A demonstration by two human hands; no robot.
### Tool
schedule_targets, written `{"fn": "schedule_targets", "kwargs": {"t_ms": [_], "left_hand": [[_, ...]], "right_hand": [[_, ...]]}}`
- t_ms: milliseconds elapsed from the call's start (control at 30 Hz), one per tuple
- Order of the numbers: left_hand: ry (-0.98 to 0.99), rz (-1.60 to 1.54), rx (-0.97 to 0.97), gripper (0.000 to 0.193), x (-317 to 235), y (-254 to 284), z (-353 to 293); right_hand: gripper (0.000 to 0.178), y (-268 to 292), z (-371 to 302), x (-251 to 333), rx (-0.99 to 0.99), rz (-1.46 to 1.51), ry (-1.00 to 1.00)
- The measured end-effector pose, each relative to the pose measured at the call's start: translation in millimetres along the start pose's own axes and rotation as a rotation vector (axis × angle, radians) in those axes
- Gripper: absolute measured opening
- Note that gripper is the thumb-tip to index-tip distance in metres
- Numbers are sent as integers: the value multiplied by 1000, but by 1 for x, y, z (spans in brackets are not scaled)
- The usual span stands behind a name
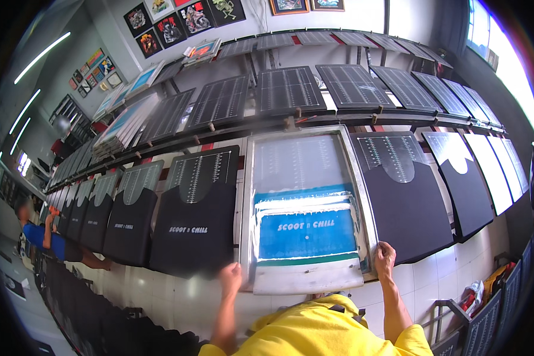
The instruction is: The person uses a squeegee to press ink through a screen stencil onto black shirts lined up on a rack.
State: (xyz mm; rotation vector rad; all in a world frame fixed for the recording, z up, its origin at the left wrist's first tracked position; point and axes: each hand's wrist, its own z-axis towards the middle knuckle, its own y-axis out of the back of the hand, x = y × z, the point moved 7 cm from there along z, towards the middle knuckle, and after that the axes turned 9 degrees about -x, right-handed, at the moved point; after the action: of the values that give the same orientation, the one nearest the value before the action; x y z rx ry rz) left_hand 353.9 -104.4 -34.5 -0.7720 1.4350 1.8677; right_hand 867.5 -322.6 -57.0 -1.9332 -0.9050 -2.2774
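Observation:
A silk-screen printing frame (249, 207) lies flat before me, and ruled board markings show faintly through its pale mesh. Blue stencil film (332, 240) with light lettering covers its nearer half, with white ink streaked across it. On the frame's right edge, near the close corner, my right hand (385, 256) is closed around the rim. My left hand (231, 276), slightly blurred, is curled closed beside the near left corner; whether it touches the frame I cannot tell. A black shirt with white lettering (190, 237) is stretched on the board to the left, a plain black shirt (400, 213) to the right.
More shirt-covered boards (130, 228) run leftward along the table, and another board with a black shirt (466, 193) stands farther right. Behind is a row of bare ruled boards (288, 89). Stacked screens (124, 124) sit back left. A person in blue (38, 234) is far left.

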Motion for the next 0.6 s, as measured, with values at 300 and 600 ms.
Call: {"fn": "schedule_targets", "kwargs": {"t_ms": [300, 600], "left_hand": [[196, 201, 179, 27, 37, -10, 2], [154, 75, 194, 32, 33, -10, 9]], "right_hand": [[23, -2, -3, -5, -74, -58, 21], [25, -5, -2, 21, -51, -99, 21]]}}
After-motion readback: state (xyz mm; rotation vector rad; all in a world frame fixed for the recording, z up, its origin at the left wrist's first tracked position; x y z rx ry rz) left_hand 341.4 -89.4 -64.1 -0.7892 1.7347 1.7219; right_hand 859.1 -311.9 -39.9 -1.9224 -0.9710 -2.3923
